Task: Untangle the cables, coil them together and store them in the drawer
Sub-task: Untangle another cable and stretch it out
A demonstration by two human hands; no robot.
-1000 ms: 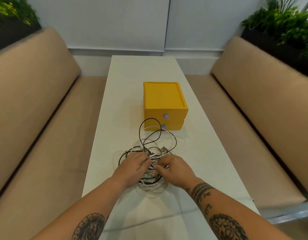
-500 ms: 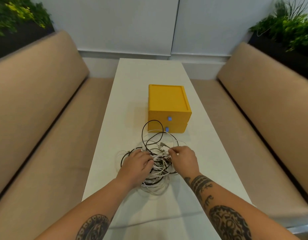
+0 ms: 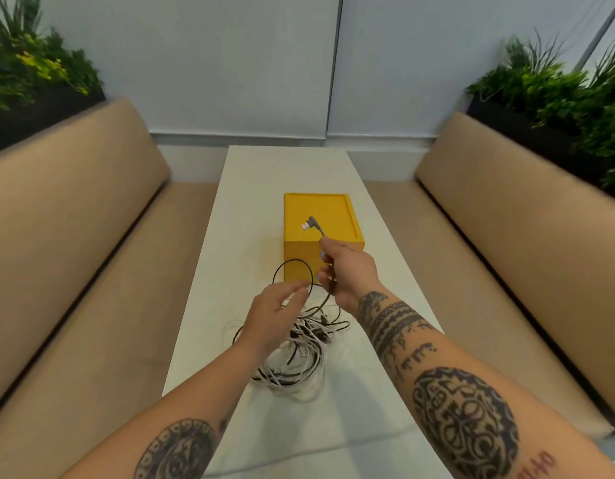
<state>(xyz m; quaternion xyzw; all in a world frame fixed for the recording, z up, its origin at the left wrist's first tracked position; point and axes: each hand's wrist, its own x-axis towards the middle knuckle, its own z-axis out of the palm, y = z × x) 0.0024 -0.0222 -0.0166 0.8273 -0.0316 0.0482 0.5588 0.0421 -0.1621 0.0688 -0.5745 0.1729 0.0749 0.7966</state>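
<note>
A tangle of black and white cables (image 3: 299,354) lies on the white table (image 3: 230,257) in front of a yellow drawer box (image 3: 320,219). My right hand (image 3: 347,271) is raised in front of the box and grips a grey cable; its angled USB plug (image 3: 309,223) sticks up over the box top. That cable runs down from my fist into the tangle. My left hand (image 3: 275,312) hovers over the tangle with fingers spread, holding nothing. The box's drawer fronts are mostly hidden behind my right hand.
Tan padded benches (image 3: 74,271) run along both sides of the narrow table. Planters with green plants (image 3: 558,98) stand behind the backrests. A white wall closes the far end.
My right hand has lifted a grey cable end out of the tangle and up toward the box. My left hand has come off the cables and opened above them.
</note>
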